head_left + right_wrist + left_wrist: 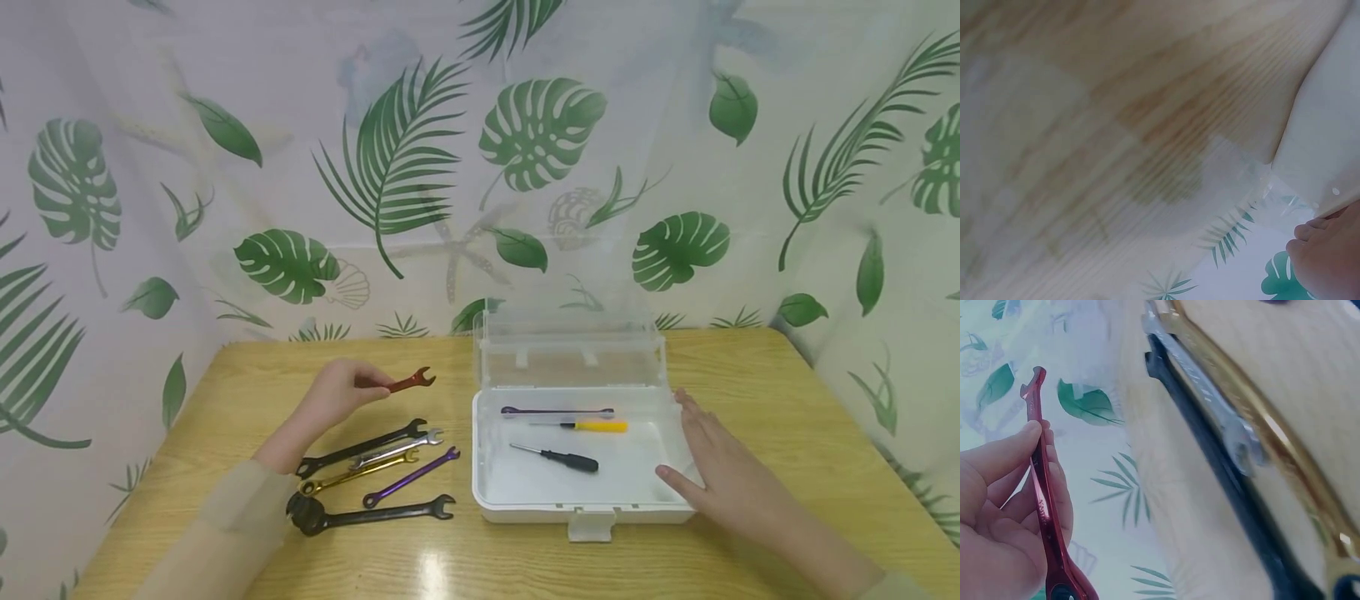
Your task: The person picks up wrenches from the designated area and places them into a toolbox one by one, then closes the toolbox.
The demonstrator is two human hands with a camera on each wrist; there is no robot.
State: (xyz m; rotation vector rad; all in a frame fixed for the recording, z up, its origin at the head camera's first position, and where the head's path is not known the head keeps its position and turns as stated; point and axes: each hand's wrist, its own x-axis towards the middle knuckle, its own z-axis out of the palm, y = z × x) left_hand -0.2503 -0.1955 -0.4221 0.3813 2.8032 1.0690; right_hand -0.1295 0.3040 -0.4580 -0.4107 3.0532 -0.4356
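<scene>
The red wrench [402,382], glossy metal with a forked open end, is pinched in the left hand [339,392] above the surface's back-left part, its ring end hidden. The right hand [718,467] rests flat-fingered against the translucent plastic box [585,508]; its wrist view is blurred.

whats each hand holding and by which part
Left hand pinches the red wrench along its shaft. Right hand holds nothing, resting flat against the box.
</scene>
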